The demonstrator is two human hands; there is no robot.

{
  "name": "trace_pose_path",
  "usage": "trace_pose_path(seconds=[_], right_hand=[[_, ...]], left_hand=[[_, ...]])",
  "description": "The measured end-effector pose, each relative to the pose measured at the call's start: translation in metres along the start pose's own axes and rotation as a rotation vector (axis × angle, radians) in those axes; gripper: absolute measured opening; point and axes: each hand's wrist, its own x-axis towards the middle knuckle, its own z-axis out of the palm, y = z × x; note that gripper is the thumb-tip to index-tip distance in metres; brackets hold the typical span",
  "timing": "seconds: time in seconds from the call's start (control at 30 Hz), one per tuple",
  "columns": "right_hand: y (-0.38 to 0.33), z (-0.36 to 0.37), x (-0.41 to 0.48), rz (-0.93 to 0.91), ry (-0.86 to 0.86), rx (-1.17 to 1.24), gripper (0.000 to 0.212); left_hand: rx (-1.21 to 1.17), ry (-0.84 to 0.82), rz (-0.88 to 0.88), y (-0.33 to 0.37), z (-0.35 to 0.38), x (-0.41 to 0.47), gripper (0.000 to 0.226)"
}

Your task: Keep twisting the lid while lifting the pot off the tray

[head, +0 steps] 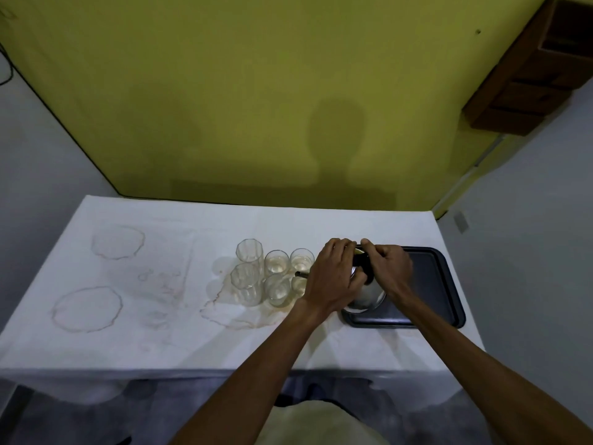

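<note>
A shiny round steel kettle with a black handle (369,293) stands on the left end of a dark rectangular tray (433,284), at about four o'clock from the surface's centre; both hands are on its top. The left hand (333,277) lies over the kettle's left side, fingers curled down around the lid and body, so most of the metal there is hidden; the right hand (388,268) comes in from the right with fingers and thumb curled on the black handle, its fingertips meeting the left hand's at the kettle's twelve o'clock; a short black spout or knob pokes out at the kettle's nine o'clock, just beside the glasses.

At nine o'clock of the kettle stand clear drinking glasses (272,274) in a tight cluster, some holding a little pale liquid; beneath them the white cloth-covered surface (160,332) bears a brownish wet stain (237,313); further toward nine o'clock are faint ring-shaped marks (86,309); behind the surface, at twelve o'clock, rises a yellow-green wall (256,91).
</note>
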Motion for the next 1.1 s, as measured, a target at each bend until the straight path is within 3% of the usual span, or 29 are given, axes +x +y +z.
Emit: trace_pose_path(seconds=[1.1], right_hand=[[-0.0041, -0.0016, 0.0081, -0.024, -0.039, -0.001, 0.061]], left_hand=[[0.002, 0.009, -0.011, -0.0064, 0.0047, 0.0090, 0.047]])
